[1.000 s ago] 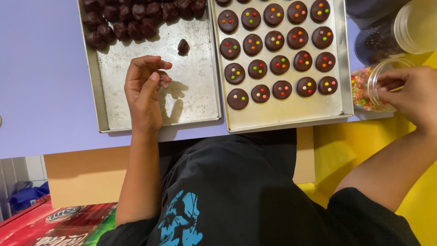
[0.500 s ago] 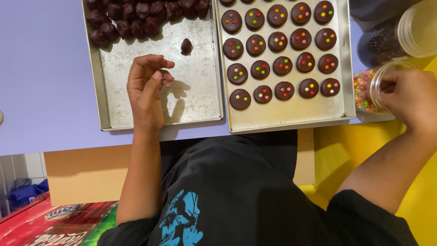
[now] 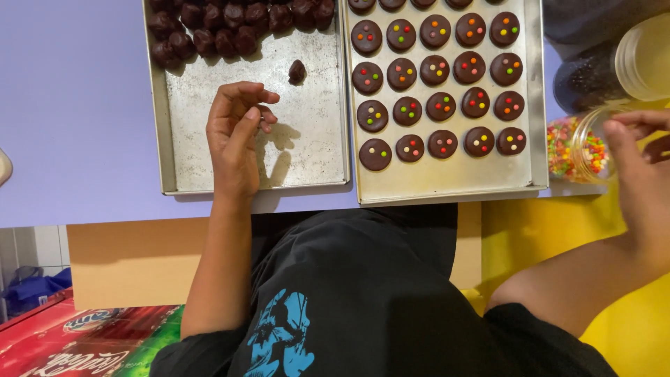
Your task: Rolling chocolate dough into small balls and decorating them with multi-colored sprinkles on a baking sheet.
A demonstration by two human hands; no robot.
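Observation:
My left hand [image 3: 236,136] rests on the bare metal of the left baking tray [image 3: 165,139], fingers loosely curled with nothing seen in them. A single dark chocolate ball [image 3: 297,71] lies just beyond its fingertips, and a heap of chocolate balls [image 3: 223,28] fills the tray's far end. The right baking tray [image 3: 447,187] holds rows of flat chocolate rounds [image 3: 436,70] topped with coloured candies; the near-left round [image 3: 375,153] is plain. My right hand [image 3: 638,171] has its fingers at the mouth of a clear jar of coloured candies [image 3: 576,148] that lies on its side.
A jar of dark sprinkles [image 3: 586,77] and a pale clear container [image 3: 645,56] sit at the far right. The trays lie on a purple table [image 3: 70,105]. A yellow surface [image 3: 544,237] is below right, and a red printed box [image 3: 70,342] is at bottom left.
My right hand has drawn back slightly at the candy jar's mouth. My left hand has stayed put on the tray.

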